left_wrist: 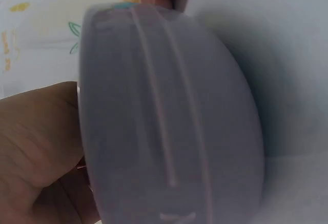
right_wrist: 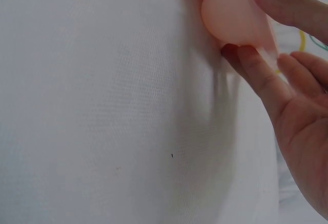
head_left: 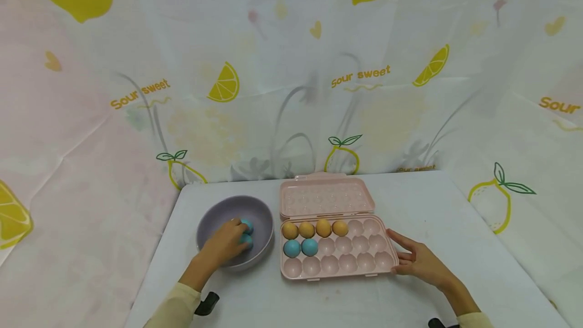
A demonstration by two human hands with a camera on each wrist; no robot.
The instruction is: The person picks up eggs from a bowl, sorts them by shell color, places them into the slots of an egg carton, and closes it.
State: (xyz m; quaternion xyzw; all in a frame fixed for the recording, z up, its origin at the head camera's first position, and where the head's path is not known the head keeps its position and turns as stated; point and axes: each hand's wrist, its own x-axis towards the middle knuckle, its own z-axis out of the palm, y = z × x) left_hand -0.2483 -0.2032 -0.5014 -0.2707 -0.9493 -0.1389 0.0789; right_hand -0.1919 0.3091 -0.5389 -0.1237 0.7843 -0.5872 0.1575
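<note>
A pink egg box (head_left: 292, 267) lies open on the table, its dimpled lid folded back. Four yellow balls (head_left: 323, 228) fill the left part of its back row. Two blue balls (head_left: 309, 247) sit at the left of the middle row. To the left, my left hand (head_left: 223, 242) reaches into a purple-grey bowl (head_left: 214, 211), fingers and thumb around a blue ball (head_left: 246, 241). Another blue ball (head_left: 247, 225) lies by the fingertips. The bowl's wall hides those fingertips in the left wrist view. My right hand (head_left: 423, 264) holds the box's right end, fingertips at its rim.
A white-covered table (head_left: 346, 308) carries the bowl and box side by side. Behind it hangs a lemon-printed curtain (head_left: 255, 130), close to the raised lid. Dark straps (head_left: 207, 303) show near the wrists.
</note>
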